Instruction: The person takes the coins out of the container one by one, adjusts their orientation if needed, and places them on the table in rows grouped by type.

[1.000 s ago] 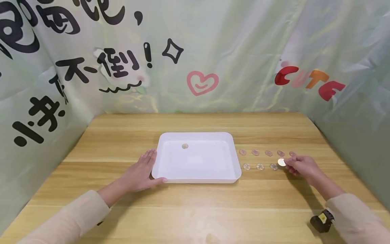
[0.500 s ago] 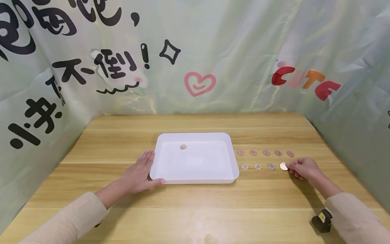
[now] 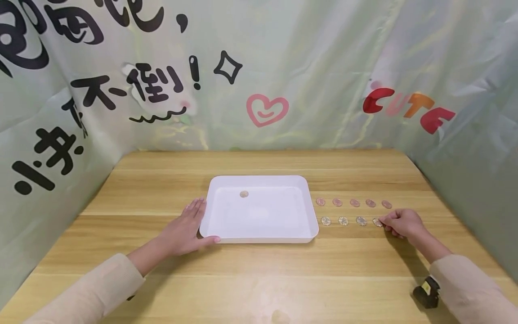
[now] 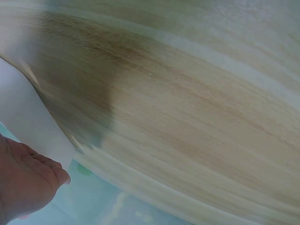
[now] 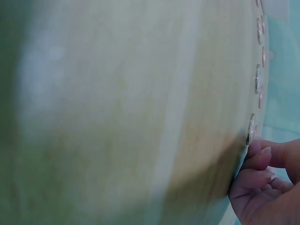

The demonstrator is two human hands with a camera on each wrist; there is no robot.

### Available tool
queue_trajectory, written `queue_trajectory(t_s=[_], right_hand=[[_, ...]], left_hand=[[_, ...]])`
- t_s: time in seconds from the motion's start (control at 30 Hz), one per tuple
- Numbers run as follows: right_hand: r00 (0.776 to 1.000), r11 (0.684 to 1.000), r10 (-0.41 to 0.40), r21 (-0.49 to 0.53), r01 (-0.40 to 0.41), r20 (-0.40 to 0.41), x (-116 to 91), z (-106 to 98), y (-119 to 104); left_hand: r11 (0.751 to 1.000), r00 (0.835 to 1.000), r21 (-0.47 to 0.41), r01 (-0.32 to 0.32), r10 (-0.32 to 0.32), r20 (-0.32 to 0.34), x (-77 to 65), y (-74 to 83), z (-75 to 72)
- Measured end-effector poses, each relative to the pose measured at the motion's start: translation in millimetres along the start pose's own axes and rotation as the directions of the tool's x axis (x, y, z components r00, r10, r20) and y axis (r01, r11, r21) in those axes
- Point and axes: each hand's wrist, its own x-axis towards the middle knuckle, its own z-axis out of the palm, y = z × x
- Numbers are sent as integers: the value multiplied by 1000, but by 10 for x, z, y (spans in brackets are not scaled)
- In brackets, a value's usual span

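Observation:
A white tray (image 3: 259, 216) lies on the wooden table, with a single coin (image 3: 244, 194) inside near its back left. My left hand (image 3: 184, 231) rests along the tray's left side, fingers straight, thumb at the front corner. In the left wrist view the hand (image 4: 33, 180) appears beside the tray's pale wall (image 4: 33, 117). To the right of the tray, my right hand (image 3: 402, 222) pinches the right edge of a silvery coin (image 3: 377, 222), which lies at the end of the front row. Thumb and curled fingers cover part of that coin.
Several silvery coins (image 3: 343, 221) form the front row, left of my right hand. Behind them runs a row of several copper-coloured coins (image 3: 355, 203). A printed cloth (image 3: 323, 90) hangs behind and beside the table (image 3: 259, 279). A small black device (image 3: 426, 292) sits at the right sleeve.
The coin in my right hand has moved slightly right and down, from tilted and shining to flat in line with the front row. The left hand stays at the tray.

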Motion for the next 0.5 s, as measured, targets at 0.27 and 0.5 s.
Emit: queue_trajectory(t_s=[0.27,0.5], right_hand=[[973,978,-187,-116,171,-138,-57,33,-186],[958,968,-250,-37,247,-138,-136,163,-485]], left_hand=[[1000,1000,-5,-18,18,-16,1,-6,0],[1000,1000,6,-14,14,-14,5,-11,4]])
